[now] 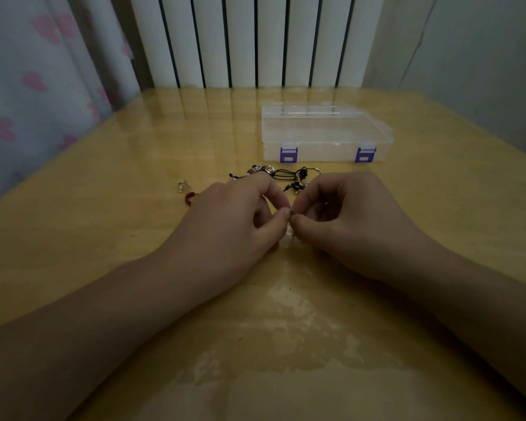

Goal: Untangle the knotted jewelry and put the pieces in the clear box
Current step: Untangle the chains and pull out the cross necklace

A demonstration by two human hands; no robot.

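The clear box [327, 133] sits latched upper right on the desk [134, 165]. The knotted jewelry [281, 175] lies just below it, mid-frame. A tiny piece, barely visible, is pinched between left hand [234, 220] and right hand [346, 220]; it's probably best teased gently, not yanked.

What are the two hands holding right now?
Left hand and right hand pinch something tiny between thumb and forefinger tips where they meet; too small to identify.
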